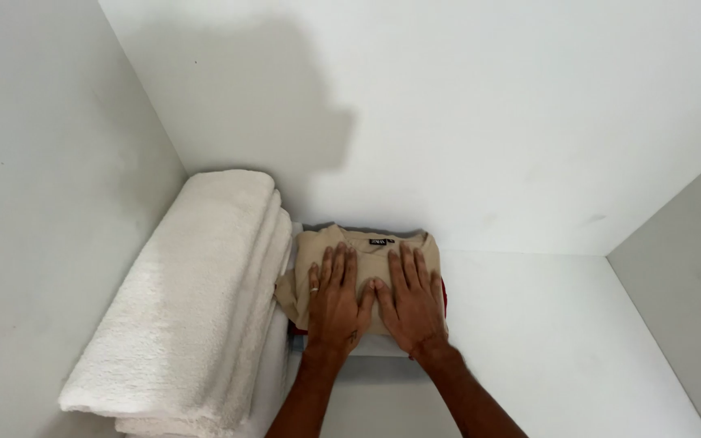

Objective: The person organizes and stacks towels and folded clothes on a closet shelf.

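Both hands were flat on a folded beige sweater (367, 251), palms down, fingers spread, not gripping anything. Left hand (336, 304) and right hand (410, 304) sat side by side with thumbs touching. The sweater topped a small pile, with something red (445, 296) peeking out underneath, on a white shelf (545, 341). Just left of it sat a stack of folded white towels (196, 300) against the left wall.

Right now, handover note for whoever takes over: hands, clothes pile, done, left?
Left hand: open, palm flat on the folded beige knit garment, ring on one finger.
Right hand: open, flat beside it, thumbs touching.
The garment tops a small pile; a red layer shows underneath.
Pile sits on the white shelf, next to the stacked white folded towels.
Done: garment folded, placed on the pile.
Left: lift hands off.
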